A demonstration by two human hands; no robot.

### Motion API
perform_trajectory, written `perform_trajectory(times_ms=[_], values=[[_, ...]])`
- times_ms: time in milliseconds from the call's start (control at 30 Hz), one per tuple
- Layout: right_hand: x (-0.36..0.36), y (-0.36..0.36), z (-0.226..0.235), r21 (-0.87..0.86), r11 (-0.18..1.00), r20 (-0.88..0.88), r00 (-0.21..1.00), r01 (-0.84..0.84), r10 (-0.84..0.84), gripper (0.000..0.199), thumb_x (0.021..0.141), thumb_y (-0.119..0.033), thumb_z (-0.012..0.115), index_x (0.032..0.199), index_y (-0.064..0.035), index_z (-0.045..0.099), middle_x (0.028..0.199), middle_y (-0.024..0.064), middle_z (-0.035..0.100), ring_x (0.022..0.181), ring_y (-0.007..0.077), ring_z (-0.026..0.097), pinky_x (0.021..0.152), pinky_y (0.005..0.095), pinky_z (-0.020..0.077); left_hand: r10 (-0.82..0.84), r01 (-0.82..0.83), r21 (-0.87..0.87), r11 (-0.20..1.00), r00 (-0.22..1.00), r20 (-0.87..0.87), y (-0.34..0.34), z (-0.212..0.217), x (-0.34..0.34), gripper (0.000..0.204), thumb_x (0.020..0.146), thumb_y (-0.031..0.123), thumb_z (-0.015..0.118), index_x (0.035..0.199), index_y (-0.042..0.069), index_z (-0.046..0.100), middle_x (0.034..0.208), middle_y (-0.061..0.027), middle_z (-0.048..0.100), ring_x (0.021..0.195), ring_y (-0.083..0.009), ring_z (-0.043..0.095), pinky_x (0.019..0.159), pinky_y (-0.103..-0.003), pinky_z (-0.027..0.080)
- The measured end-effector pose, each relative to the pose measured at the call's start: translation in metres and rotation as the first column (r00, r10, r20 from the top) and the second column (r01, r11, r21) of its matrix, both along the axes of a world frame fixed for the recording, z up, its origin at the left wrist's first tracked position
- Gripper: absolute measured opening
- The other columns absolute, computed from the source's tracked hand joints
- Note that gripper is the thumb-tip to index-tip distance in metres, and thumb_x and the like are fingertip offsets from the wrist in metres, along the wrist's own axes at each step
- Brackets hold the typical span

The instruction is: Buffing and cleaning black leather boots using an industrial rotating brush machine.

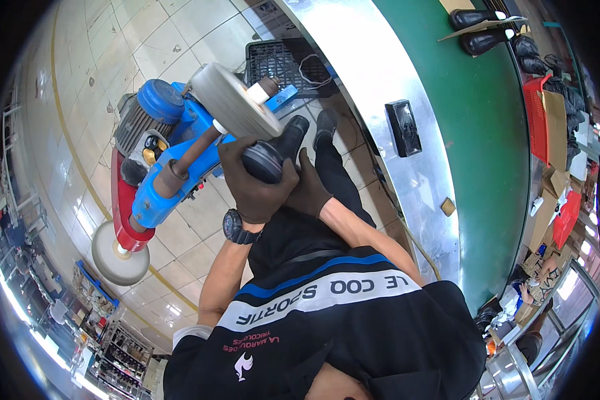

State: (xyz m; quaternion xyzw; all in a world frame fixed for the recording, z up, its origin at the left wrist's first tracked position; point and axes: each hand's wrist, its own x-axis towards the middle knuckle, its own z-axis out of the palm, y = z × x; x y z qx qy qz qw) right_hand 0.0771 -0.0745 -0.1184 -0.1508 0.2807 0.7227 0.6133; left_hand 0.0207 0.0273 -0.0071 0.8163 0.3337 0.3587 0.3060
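Note:
A glossy black shoe [263, 162] is in my gloved hands, in front of my waist. My left hand [255, 190], in a dark glove with a black watch at the wrist, wraps round its rounded near end. From the right side my right hand [310, 189], gloved too, grips the same shoe, its fingers partly hidden behind it. The shoe lies right against the lower edge of a pale grey buffing wheel [233, 100], which is mounted on a blue polishing machine [203, 152]. Whether the wheel spins cannot be told.
A second buffing wheel [117, 257] hangs at the machine's near left, by a red guard [123, 200]. To my right runs a green belt [473, 147] with a metal edge [413, 180] bearing a black box [405, 127]. A black crate [273, 63] stands beyond the wheel.

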Motion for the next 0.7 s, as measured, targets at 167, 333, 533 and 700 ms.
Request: perform_trajectory(times_ms=[167,333,533,700], values=[[0.0,-0.002,0.013,0.133,0.99,-0.038,0.998,0.047,-0.042,0.074,0.084,-0.07,0.024,0.135,-0.0176,0.036,0.137,0.0055,0.039,0.127,0.0241,0.034,0.103,0.0525,0.0238,-0.137,0.137,-0.002,0.991,0.989,-0.049,0.005,0.006,-0.014,0.057,0.056,0.012,0.071,0.104,0.001,0.042,0.098,-0.0149,0.047,0.093,-0.0287,0.049,0.082,-0.035,0.04],[0.028,-0.019,0.029,-0.292,0.844,0.934,-0.325,-0.449,0.151,0.057,0.087,-0.051,0.039,0.13,-0.0125,0.041,0.134,0.0099,0.042,0.124,0.024,0.038,0.104,0.0456,0.0267,-0.426,0.447,-0.01,0.894,0.86,0.281,-0.002,0.014,-0.04,0.054,0.053,0.014,0.074,0.1,0.011,0.048,0.102,-0.0161,0.049,0.09,-0.0309,0.051,0.077,-0.042,0.043],[0.072,-0.044,0.028,-0.293,0.847,0.638,-0.75,-0.443,-0.172,0.046,0.085,-0.025,0.054,0.128,-0.0102,0.044,0.113,0.0083,0.06,0.104,0.0207,0.057,0.094,0.0381,0.0414,-0.413,0.556,-0.209,0.805,0.777,0.475,-0.008,0.019,-0.054,0.055,0.061,0.021,0.071,0.107,0.014,0.041,0.111,-0.0206,0.048,0.102,-0.0358,0.051,0.089,-0.046,0.041],[0.099,-0.036,0.07,-0.158,0.899,0.771,0.518,-0.409,0.371,0.056,0.082,-0.018,0.055,0.131,0.0032,0.039,0.114,0.0151,0.058,0.106,0.0188,0.056,0.091,0.0317,0.0456,0.059,0.114,-0.597,0.794,0.963,0.263,-0.029,0.002,-0.059,0.046,0.079,0.022,0.06,0.117,0.001,0.043,0.119,-0.0233,0.049,0.109,-0.0327,0.051,0.093,-0.042,0.041]])
